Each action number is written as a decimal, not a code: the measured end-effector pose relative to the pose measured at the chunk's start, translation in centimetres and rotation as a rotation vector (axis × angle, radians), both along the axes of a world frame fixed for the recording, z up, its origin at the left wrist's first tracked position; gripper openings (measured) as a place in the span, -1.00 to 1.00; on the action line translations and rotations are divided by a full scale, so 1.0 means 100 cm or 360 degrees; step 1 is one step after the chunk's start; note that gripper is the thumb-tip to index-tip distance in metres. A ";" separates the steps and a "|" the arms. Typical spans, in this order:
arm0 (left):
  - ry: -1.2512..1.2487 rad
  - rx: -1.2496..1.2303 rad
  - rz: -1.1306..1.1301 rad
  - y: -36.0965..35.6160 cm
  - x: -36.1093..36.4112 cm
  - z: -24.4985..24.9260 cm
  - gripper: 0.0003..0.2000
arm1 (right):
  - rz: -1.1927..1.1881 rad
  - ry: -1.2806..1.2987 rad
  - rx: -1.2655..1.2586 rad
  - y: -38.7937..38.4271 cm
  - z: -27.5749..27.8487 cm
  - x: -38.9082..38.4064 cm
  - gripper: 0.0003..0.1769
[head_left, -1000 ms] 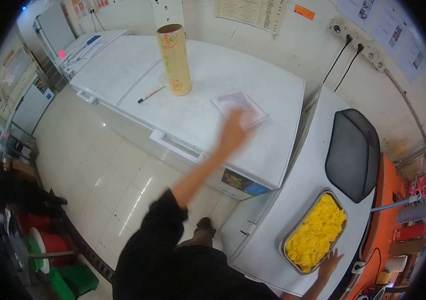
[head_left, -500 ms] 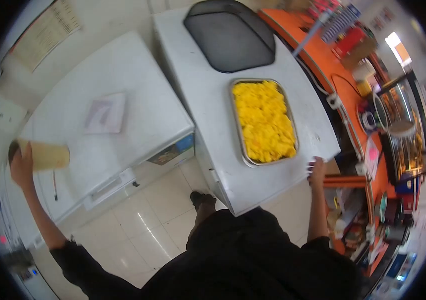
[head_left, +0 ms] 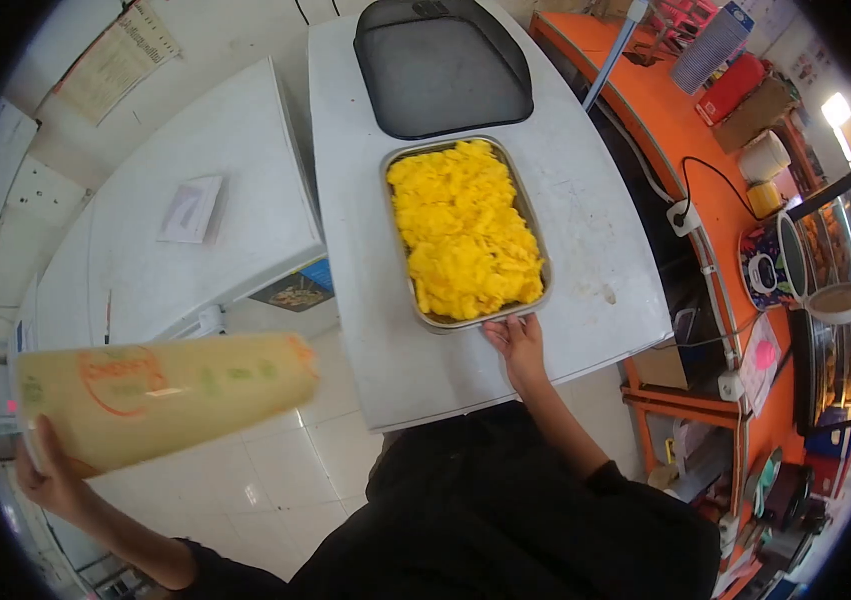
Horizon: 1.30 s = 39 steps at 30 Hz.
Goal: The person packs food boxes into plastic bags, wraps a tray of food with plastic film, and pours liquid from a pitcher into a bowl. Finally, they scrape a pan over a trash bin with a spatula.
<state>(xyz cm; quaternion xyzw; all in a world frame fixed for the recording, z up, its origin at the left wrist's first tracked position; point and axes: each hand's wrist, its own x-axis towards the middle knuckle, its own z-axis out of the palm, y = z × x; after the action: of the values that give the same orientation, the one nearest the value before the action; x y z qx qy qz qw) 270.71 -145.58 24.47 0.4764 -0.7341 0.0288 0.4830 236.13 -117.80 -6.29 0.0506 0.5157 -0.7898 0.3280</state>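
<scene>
left hand (head_left: 49,478), low at the picture's left edge, is closed around the near end of a big roll of cling film (head_left: 161,395). only the thumb and a few fingers show, since the roll hides the palm. the roll is a long pale yellow cylinder, glossy, with blurred orange and green print too smeared to read. it is held almost level in the air over the tiled floor, well apart from the food. beyond it lies the white chest freezer (head_left: 246,150), smooth and flat-topped, its far side cut off by the dark lens border. beside that is the white worktop (head_left: 586,250), scuffed and speckled. a dark rounded lid (head_left: 441,70), matte and fine-grained, lies at the worktop's far end, just behind the metal tray (head_left: 538,240). this is a rectangular steel pan with rounded corners, heaped with lumpy bright yellow food (head_left: 461,225) that hides its bottom. right hand (head_left: 516,342) rests on the worktop with its fingertips against the tray's near rim. i cannot tell whether they pinch the rim or only touch it. a small pale packet (head_left: 191,208) lies flat on the freezer, its markings unreadable.
</scene>
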 end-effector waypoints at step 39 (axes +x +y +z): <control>0.0530 0.1513 -0.0881 0.267 -0.166 -0.297 -0.71 | 0.0516 0.2714 0.0913 0.128 0.062 -0.026 -0.64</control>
<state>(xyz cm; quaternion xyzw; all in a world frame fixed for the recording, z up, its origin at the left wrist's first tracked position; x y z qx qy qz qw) 254.11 -118.89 -5.27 0.4293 -0.6778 -0.5074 0.3144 233.50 -105.00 -0.10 -0.5436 0.7605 -0.3454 -0.0825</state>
